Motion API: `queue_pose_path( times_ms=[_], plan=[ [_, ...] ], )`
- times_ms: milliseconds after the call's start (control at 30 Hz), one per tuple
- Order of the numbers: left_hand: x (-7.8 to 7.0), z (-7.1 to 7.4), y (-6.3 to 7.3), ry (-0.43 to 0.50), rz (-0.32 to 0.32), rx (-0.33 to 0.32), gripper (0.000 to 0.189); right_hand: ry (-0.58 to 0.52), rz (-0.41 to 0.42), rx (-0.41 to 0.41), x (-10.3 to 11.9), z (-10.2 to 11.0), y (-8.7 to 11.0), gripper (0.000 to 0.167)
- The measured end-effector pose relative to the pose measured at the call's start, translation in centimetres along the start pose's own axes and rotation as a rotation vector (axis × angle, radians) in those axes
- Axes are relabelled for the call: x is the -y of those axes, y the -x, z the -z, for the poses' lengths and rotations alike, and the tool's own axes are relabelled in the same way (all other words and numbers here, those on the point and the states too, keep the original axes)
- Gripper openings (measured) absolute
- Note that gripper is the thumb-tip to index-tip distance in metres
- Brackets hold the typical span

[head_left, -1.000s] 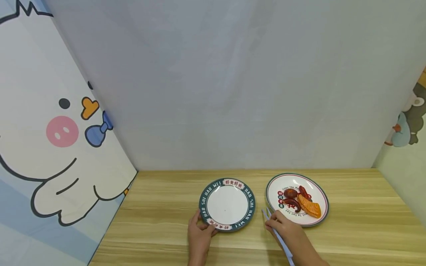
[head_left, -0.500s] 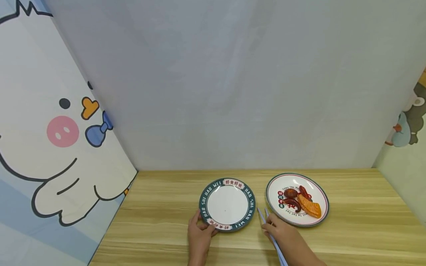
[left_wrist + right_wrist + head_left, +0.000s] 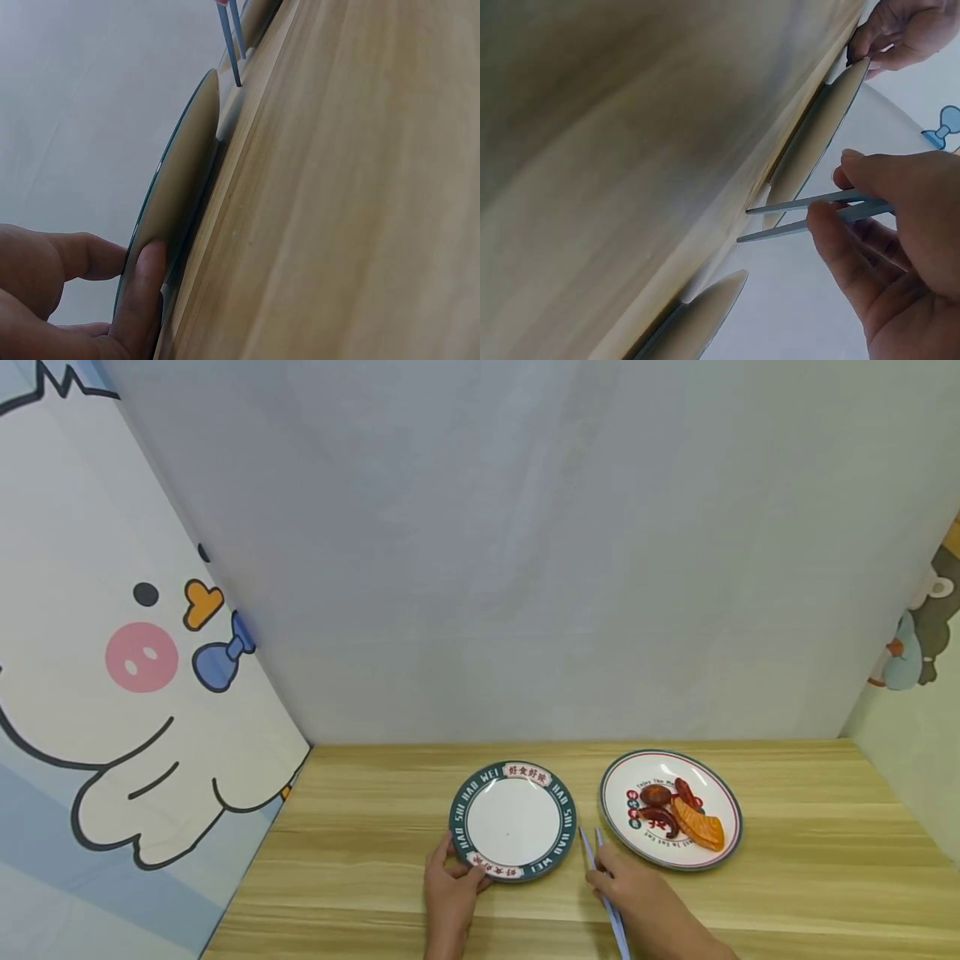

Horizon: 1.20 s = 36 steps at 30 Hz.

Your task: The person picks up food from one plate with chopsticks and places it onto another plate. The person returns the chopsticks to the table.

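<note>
In the head view my left hand [image 3: 452, 897] grips the near-left rim of a white plate with a dark green lettered border [image 3: 513, 821]. The left wrist view has a finger under that plate's underside [image 3: 176, 169]. My right hand [image 3: 641, 893] holds a pair of light-blue chopsticks [image 3: 611, 914] between the two plates, their tips apart with nothing between them. To its upper right lies a red-rimmed white plate [image 3: 626, 781], bearing an orange salmon slice [image 3: 699, 825] and several dark red-brown food pieces [image 3: 656, 795].
Both plates stand on a light wood-grain table [image 3: 360, 827]. A grey cloth backdrop [image 3: 525, 568] rises behind the table's far edge. Cartoon-printed panels border it on the left [image 3: 135, 727] and right [image 3: 918, 710].
My right hand and the chopsticks have shifted left, from beside the food plate's near-left rim toward the green-bordered plate. The left hand and both plates have stayed put.
</note>
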State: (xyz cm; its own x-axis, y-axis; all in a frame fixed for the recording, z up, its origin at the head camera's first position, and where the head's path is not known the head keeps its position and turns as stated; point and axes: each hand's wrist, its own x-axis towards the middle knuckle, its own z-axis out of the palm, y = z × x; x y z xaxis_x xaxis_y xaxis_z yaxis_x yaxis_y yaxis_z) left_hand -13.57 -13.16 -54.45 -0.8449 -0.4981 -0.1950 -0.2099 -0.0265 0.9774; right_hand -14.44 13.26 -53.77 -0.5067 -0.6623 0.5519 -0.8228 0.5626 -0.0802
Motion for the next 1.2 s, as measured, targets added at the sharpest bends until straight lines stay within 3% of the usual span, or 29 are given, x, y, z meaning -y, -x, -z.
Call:
queue_pose_path(
  times_ms=[300, 467, 633, 833, 1033, 1200],
  plan=[
    [0.2, -0.1, -0.1, -0.021, -0.002, -0.008, 0.086, -0.020, 0.042, 0.169, 0.3, 0.3, -0.5, 0.044],
    [0.3, -0.1, -0.2, -0.029, 0.014, -0.014, 0.086, -0.010, 0.068, 0.202, 0.5, 0.2, -0.5, 0.044],
    [0.4, -0.1, -0.2, -0.021, 0.007, -0.008, 0.086, 0.024, 0.094, 0.236, 0.7, 0.2, -0.6, 0.041],
    [0.4, -0.1, -0.2, -0.020, 0.016, -0.019, 0.085, 0.048, 0.103, 0.352, 1.1, 0.0, -0.8, 0.036],
    [0.6, 0.0, -0.3, -0.027, 0.013, -0.019, 0.084, 0.057, 0.169, 0.346, 1.1, -0.3, -0.9, 0.028],
    [0.5, 0.0, -0.3, -0.026, 0.014, -0.018, 0.085, 0.055, 0.191, 0.433, 1.2, -0.4, -1.3, 0.023]
  ],
)
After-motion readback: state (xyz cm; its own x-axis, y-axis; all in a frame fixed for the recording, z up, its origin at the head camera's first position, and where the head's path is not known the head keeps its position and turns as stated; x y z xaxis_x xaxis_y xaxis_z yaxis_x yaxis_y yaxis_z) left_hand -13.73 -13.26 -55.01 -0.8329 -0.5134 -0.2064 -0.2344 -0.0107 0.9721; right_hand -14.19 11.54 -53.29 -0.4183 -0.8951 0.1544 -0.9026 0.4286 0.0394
